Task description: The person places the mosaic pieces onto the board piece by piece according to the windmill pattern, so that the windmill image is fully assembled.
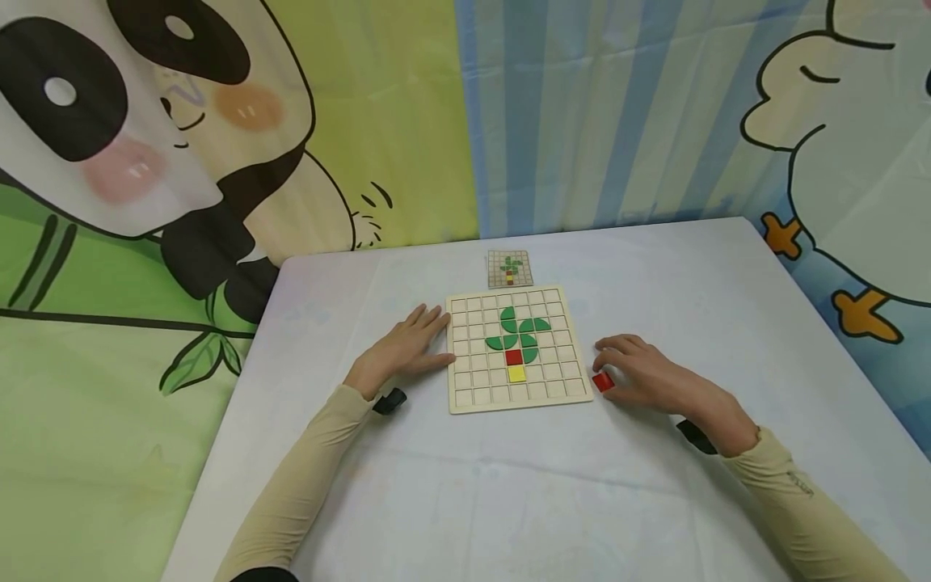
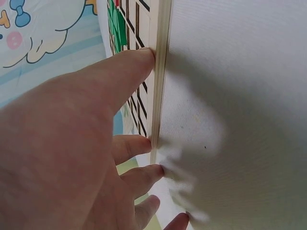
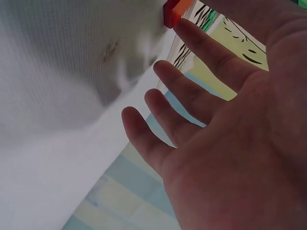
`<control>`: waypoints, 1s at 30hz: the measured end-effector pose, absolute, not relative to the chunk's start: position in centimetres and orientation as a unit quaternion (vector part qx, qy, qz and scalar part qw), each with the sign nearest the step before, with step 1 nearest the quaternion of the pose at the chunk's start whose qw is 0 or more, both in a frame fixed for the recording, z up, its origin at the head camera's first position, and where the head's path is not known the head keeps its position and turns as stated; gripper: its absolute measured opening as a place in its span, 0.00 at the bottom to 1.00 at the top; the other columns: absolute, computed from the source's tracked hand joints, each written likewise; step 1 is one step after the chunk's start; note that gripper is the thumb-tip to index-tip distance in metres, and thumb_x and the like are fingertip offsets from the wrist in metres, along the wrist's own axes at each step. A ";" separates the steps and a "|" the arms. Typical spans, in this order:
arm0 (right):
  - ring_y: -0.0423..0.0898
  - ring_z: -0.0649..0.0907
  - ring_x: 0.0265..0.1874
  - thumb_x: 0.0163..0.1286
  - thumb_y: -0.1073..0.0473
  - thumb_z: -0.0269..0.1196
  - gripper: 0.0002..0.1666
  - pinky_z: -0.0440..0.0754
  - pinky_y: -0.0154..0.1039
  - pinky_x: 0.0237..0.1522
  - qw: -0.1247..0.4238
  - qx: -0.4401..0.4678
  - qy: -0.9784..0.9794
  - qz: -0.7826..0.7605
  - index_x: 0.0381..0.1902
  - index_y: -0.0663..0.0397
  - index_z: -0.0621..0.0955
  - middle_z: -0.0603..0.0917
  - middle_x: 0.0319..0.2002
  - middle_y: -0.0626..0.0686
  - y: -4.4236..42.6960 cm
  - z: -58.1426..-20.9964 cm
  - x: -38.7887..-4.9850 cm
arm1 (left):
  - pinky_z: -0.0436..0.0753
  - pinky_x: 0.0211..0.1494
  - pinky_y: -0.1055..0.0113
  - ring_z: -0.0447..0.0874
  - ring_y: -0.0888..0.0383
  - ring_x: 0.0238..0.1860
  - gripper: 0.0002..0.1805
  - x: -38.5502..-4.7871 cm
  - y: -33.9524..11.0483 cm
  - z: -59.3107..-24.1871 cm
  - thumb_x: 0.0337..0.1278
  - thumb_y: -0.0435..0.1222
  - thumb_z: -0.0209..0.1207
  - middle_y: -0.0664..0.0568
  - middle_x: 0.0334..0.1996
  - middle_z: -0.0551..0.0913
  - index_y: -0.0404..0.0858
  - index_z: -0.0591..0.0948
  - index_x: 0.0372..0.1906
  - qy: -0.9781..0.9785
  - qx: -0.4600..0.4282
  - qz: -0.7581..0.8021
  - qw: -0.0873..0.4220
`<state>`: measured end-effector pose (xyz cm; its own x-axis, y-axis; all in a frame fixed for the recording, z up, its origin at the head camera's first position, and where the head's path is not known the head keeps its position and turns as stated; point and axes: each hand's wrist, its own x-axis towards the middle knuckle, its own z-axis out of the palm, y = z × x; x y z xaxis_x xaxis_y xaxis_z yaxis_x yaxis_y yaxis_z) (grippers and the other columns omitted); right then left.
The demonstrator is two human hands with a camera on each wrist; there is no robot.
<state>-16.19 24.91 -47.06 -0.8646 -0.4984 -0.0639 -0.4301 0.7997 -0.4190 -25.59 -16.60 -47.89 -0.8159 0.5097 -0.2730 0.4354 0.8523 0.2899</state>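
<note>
A wooden grid board [image 1: 476, 394] lies on the table with several green rounded pieces [image 1: 529, 354], a red square tile [image 1: 514, 357] and a yellow square tile [image 1: 516, 373] on it. My left hand [image 1: 407, 346] rests at the board's left side, fingers spread; in the left wrist view its thumb [image 2: 136, 62] touches the board's edge. Just off the board's right edge, my right hand [image 1: 647, 376] pinches another red square tile [image 1: 603, 381] between thumb and index finger. The right wrist view shows only part of that tile [image 3: 170, 14] at the index fingertip.
A small pattern card [image 1: 497, 277] with a similar green, red and yellow figure lies just behind the board. White cloth covers the table [image 1: 436, 493]. Printed cloth with a panda and stripes [image 1: 582, 121] hangs behind the table's far edge.
</note>
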 end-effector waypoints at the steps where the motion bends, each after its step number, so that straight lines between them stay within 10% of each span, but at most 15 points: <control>1: 0.60 0.68 0.67 0.60 0.57 0.74 0.18 0.69 0.64 0.65 0.085 -0.245 0.945 -0.199 0.47 0.46 0.82 0.76 0.65 0.58 24.9 -47.1 -16.2 | 0.53 0.80 0.39 0.35 0.41 0.82 0.48 -25.6 -16.6 -47.9 0.67 0.62 0.54 0.44 0.82 0.47 0.43 0.51 0.82 0.947 0.249 0.107 0.173; 30: 0.53 0.75 0.62 0.61 0.54 0.74 0.14 0.80 0.51 0.61 0.041 -0.278 0.938 -0.203 0.42 0.48 0.82 0.80 0.59 0.54 21.8 -47.0 -16.6 | 0.52 0.80 0.40 0.34 0.42 0.83 0.49 -25.6 -16.6 -47.8 0.67 0.63 0.53 0.46 0.82 0.46 0.45 0.50 0.82 0.946 0.245 0.111 0.178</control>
<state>-16.57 21.80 -46.97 -0.8422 -0.5379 0.0356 -0.5044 0.7629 -0.4044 -25.57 -16.62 -47.83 -0.8162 0.5040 -0.2826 0.4249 0.8549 0.2975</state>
